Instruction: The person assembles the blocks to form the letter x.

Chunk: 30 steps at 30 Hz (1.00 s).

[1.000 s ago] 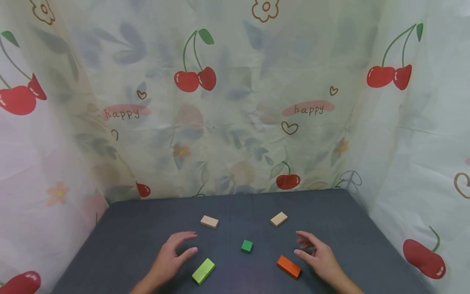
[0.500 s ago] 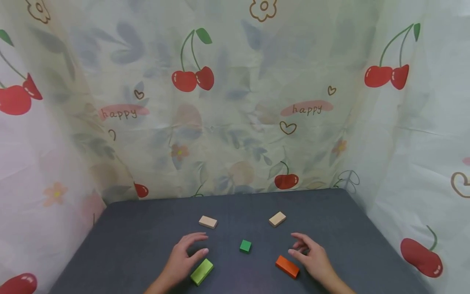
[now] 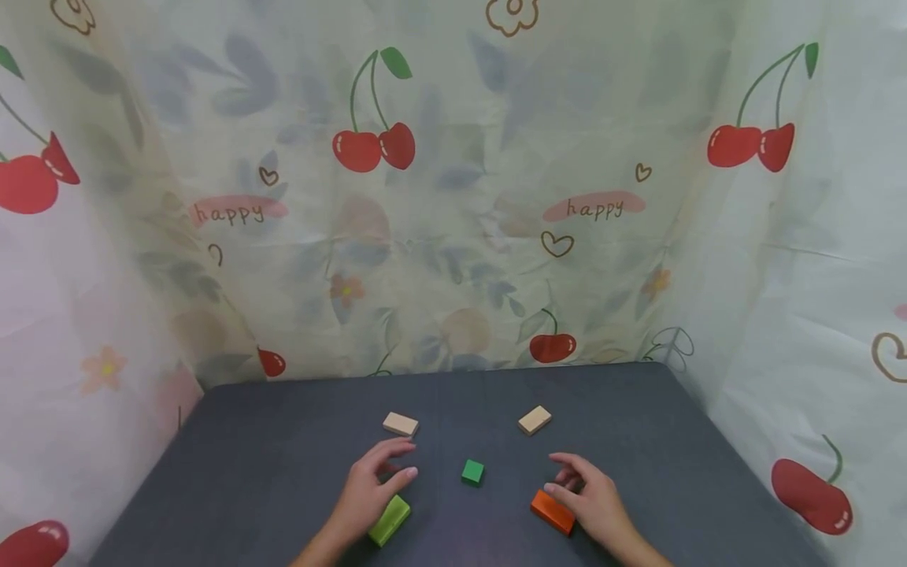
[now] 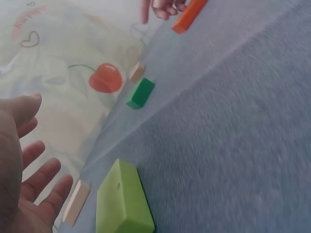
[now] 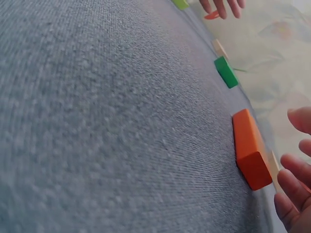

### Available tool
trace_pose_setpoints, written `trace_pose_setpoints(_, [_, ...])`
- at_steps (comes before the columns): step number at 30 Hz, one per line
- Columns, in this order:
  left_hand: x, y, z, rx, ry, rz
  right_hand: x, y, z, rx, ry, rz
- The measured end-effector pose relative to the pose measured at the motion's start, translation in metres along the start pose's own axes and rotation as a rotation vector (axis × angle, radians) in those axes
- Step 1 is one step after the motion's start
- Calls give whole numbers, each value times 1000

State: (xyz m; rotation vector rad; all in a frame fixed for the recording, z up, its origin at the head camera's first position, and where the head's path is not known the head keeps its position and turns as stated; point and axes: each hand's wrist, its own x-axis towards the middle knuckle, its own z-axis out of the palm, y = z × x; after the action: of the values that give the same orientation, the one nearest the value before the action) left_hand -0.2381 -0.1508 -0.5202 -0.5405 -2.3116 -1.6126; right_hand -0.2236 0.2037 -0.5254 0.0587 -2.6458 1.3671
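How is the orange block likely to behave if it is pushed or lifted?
The orange block is probably stiff: its faces look flat, its edges straight. It seems unlikely to roll or tip, as it lies flat on a long side. The table looks woven, so sliding may meet some friction.

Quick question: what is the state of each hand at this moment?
Left hand: open, holding nothing, near the lime-green block.
Right hand: open, fingers loosely bent, holding nothing, near the orange block.
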Motion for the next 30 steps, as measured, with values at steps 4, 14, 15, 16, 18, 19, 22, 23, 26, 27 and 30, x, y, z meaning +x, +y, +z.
trace_pose_setpoints(4, [2, 12, 5, -39, 28, -48, 0, 0, 5, -12, -25, 29])
trace_pose_setpoints(14, [10, 7, 23, -131, 12, -143, -1, 3, 12, -21, -43, -15])
trace_pose_setpoints(15, [12, 2, 25, -138, 10, -149, -1, 3, 13, -28, -44, -17])
trace_pose_setpoints(16, [13, -3, 28, -146, 9, -152, -1, 3, 13, -31, -48, -19])
trace_pose_setpoints(18, [16, -4, 31, -163, 7, -151, -1, 3, 13, -38, -57, -22])
trace_pose_setpoints(19, [17, -4, 32, -168, 5, -148, -1, 3, 13, -42, -63, -23])
trace_pose_setpoints(22, [20, -4, 38, -168, 0, -150, -1, 4, 13, -52, -87, -29])
trace_pose_setpoints(23, [21, -3, 40, -166, -3, -159, -1, 4, 13, -57, -94, -32])
trace_pose_setpoints(26, [23, -4, 46, -153, -12, -189, 0, 5, 12, -73, -116, -45])
trace_pose_setpoints(27, [23, -4, 47, -155, -12, -195, 0, 6, 12, -77, -123, -49])
trace_pose_setpoints(30, [25, -2, 52, -141, -3, -187, 0, 6, 11, -84, -138, -65])
